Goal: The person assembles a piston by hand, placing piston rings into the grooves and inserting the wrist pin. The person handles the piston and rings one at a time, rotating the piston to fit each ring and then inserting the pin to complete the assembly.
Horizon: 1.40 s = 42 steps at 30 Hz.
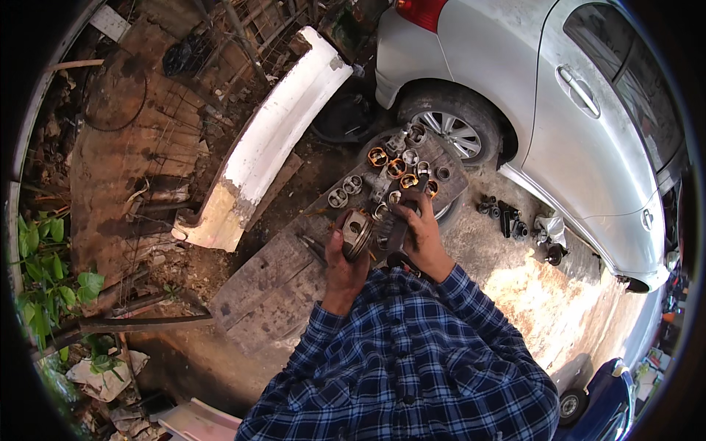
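Observation:
My left hand (pixel 346 270) is closed round a metal piston (pixel 358 232), its grooved side toward the right. In my right hand (pixel 422 237) is a dark brush (pixel 396 234), gripped by its long handle, with the bristles close to the piston; whether they touch it I cannot tell. Just beyond my hands several more pistons stand on a worn wooden board (pixel 257 283). Some have orange-brown insides, like one piston (pixel 396 168) in the middle of the group; a pair of grey ones, including this piston (pixel 337 198), stands to the left.
A silver car (pixel 493 59) stands at the far right, its rear wheel (pixel 456 126) beside the board. Dark metal parts (pixel 507 218) lie on the concrete floor. A long white-painted panel (pixel 272 140) leans on the left, near rusty sheets (pixel 132 162) and plants (pixel 55 272).

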Tool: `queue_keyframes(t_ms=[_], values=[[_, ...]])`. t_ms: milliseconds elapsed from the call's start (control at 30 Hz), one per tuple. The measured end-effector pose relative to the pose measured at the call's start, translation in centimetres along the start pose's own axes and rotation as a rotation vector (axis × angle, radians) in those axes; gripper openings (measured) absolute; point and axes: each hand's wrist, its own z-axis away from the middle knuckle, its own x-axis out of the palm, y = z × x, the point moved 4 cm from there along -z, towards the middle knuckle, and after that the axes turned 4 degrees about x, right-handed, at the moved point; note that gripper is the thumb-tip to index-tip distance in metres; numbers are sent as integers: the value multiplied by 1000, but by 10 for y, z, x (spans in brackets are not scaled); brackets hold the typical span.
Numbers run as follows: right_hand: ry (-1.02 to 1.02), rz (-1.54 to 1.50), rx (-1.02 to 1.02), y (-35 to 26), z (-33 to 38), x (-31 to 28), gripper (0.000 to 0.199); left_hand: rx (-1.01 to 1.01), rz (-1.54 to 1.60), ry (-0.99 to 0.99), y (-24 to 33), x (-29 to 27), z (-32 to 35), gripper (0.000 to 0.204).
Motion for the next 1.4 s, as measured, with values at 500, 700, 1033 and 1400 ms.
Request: queue_keyframes(t_ms=[500, 700, 1033, 1400], values=[[-12, 11, -349, -12, 3, 6, 57, -30, 153, 70, -4, 7, 0, 69], [13, 88, -450, -22, -1, -1, 59, 3, 174, 93, -6, 2, 1, 67], [-82, 130, -317, -19, -7, -2, 55, 15, 134, 99, -1, 8, 2, 58], [-103, 148, -179, -14, -19, -7, 45, -24, 115, 148, 2, 8, 5, 56]])
